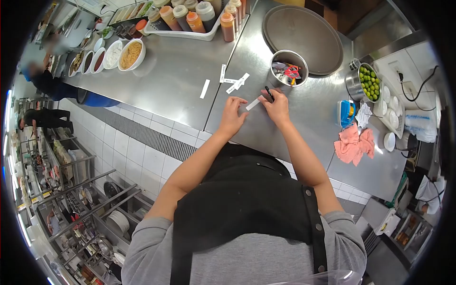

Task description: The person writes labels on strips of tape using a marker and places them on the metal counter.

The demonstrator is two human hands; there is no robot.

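My right hand (277, 108) is closed around a black marker pen (269, 93), which points up and away from me. Its fingertips also touch the upper end of a white label strip (253, 103). At the strip's lower end is my left hand (232, 117), thumb and fingers apart, holding nothing I can see. Beyond my hands lie several white strips with dark writing (232, 81), overlapping in a small cluster. Another white strip (204, 89) lies alone to the left. A round metal pot (272, 75) holding red-handled scissors (292, 72) and other small items stands just past my right hand.
A large round tray (304, 28) lies at the back. Sauce bottles (194, 21) fill a white bin, with bowls of ingredients (130, 55) further left. On the right are a pot of limes (369, 83), a pink cloth (353, 144) and a blue container (346, 114). Other people stand far left.
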